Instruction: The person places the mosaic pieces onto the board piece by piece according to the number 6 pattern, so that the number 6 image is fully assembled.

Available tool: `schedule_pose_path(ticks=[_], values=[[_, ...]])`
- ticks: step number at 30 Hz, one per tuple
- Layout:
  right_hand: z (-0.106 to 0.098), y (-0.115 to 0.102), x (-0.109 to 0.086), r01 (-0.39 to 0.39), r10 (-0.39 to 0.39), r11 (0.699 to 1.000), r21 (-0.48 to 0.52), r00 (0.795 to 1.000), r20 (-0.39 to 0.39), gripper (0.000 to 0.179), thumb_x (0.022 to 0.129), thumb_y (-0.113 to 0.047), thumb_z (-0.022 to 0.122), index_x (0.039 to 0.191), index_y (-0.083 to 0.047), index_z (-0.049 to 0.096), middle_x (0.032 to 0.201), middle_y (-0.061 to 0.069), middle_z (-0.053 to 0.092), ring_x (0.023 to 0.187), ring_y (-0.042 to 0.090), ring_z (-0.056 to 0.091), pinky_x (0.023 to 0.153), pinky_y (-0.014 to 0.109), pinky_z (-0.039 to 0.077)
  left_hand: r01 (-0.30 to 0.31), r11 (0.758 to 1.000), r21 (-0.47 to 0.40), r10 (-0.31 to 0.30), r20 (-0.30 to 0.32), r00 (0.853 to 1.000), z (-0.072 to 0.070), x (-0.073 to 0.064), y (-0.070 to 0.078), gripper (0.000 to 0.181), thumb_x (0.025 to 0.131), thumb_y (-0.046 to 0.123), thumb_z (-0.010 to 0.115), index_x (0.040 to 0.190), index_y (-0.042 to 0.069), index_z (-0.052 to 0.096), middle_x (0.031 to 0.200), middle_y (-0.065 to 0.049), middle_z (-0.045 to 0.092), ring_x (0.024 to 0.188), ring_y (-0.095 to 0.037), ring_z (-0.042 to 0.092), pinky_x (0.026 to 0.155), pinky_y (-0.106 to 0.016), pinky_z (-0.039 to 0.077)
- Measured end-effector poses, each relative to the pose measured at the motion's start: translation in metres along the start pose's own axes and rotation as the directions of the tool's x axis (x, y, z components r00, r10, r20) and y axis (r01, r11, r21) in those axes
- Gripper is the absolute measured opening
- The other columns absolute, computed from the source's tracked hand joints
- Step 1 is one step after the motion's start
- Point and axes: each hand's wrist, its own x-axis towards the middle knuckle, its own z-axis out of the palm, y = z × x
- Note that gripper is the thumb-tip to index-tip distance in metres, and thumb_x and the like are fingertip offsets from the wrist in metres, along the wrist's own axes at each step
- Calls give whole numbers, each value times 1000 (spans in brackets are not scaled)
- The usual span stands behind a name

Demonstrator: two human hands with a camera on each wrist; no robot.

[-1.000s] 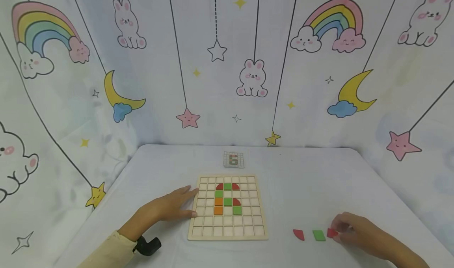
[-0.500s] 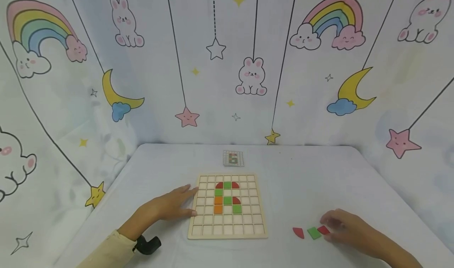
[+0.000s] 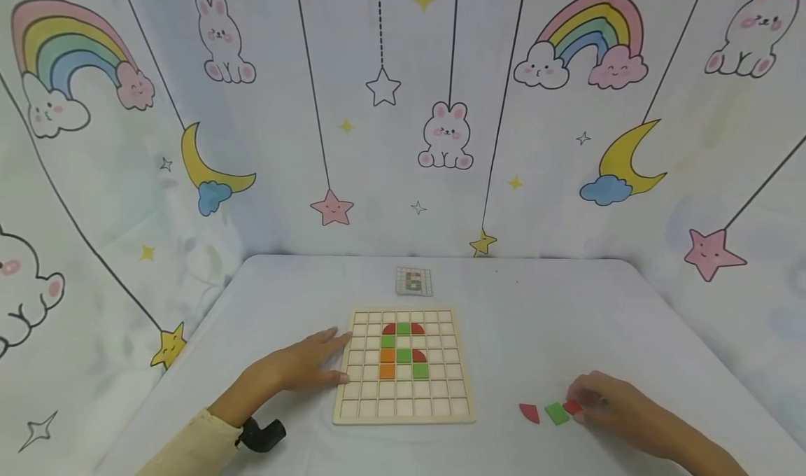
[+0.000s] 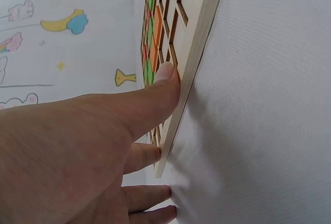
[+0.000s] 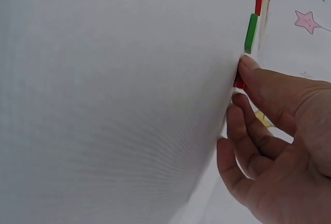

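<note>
My left hand rests at the left edge of a wooden grid board, its fingers fairly straight. In the left wrist view the thumb lies on the board's rim. Red quarter-round, green square and orange square tiles sit in some of the board's cells. My right hand pinches a red tile on the table between thumb and fingertips; the fingers partly cover it. Beside that tile lies a green square tile, turned at an angle. Farther left is a red quarter-round tile.
A small card with a coloured pattern like a 6 on a grid lies behind the board. White cloth covers the table. A curtain with rainbows, rabbits and stars hangs behind. A black object is at the left wrist.
My right hand has moved left with the red tile, and the green tile has turned and shifted left. The right fingers spread, then closed in on the red tile. The left hand stays put.
</note>
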Motion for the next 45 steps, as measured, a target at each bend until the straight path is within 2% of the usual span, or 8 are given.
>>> schedule_pose_path(ticks=[6, 12, 20, 25, 30, 34, 41, 45], values=[[-4, -7, 8, -1, 1, 999, -44, 1000, -2, 21, 96, -26, 78, 113, -17, 69, 103, -15, 66, 92, -3, 58, 82, 21, 59, -3, 1000, -3, 3, -2, 1000, -1, 0, 0, 88, 95, 53, 76, 164, 14, 39, 169, -25, 32, 155, -45, 32, 123, -63, 33], [-6, -24, 24, 11, -11, 998, -55, 1000, 0, 20, 97, -27, 77, 113, -18, 70, 101, -15, 66, 92, -2, 58, 83, 25, 61, 8, 1000, 1, -8, -1, 1000, 0, 1, -2, 88, 94, 55, 75, 165, 16, 39, 169, -24, 32, 156, -44, 32, 123, -63, 33], [7, -63, 57, 72, -71, 997, -23, 997, 41, 17, 97, -24, 78, 111, -22, 69, 101, -14, 64, 97, 6, 60, 89, 37, 61, 13, 1000, -2, -13, 6, 1000, 2, 1, -2, 88, 94, 55, 76, 165, 16, 39, 169, -24, 32, 156, -44, 32, 123, -63, 33], [21, -93, 81, 83, -76, 992, -95, 995, 71, 19, 95, -21, 80, 110, -26, 69, 101, -16, 62, 97, 8, 60, 90, 35, 61, 20, 1000, 6, -20, 4, 1000, 3, 2, -2, 88, 94, 56, 75, 165, 18, 40, 169, -23, 32, 156, -44, 32, 124, -62, 33], [35, -116, 102, 178, -159, 968, -177, 980, 120, 18, 95, -27, 81, 110, -27, 71, 98, -19, 58, 92, 2, 54, 87, 25, 59, 32, 999, 17, -32, 8, 999, 2, 2, -2, 88, 94, 57, 75, 165, 19, 39, 170, -22, 32, 156, -42, 33, 124, -61, 33], [49, -131, 116, 269, -239, 938, -219, 959, 153, 17, 97, -31, 78, 113, -28, 72, 98, -19, 55, 93, 1, 50, 84, 21, 55, 37, 999, 17, -37, 10, 999, 0, 0, 0, 88, 94, 56, 75, 165, 19, 39, 170, -22, 32, 156, -43, 33, 124, -62, 33], [65, -156, 127, 355, -321, 893, -275, 933, 161, 20, 97, -23, 78, 117, -25, 75, 104, -15, 62, 94, 1, 53, 86, 20, 57, 44, 999, 23, -44, 5, 999, 2, 1, 0, 87, 94, 57, 74, 165, 20, 39, 170, -21, 32, 157, -40, 33, 125, -60, 33], [70, -164, 130, 398, -368, 859, -322, 917, 153, 20, 97, -23, 79, 116, -25, 75, 101, -16, 62, 92, 1, 54, 85, 18, 56, 41, 999, 29, -41, -2, 999, 2, 0, 1, 87, 94, 57, 75, 164, 20, 41, 170, -20, 34, 156, -40, 34, 124, -60, 34]])
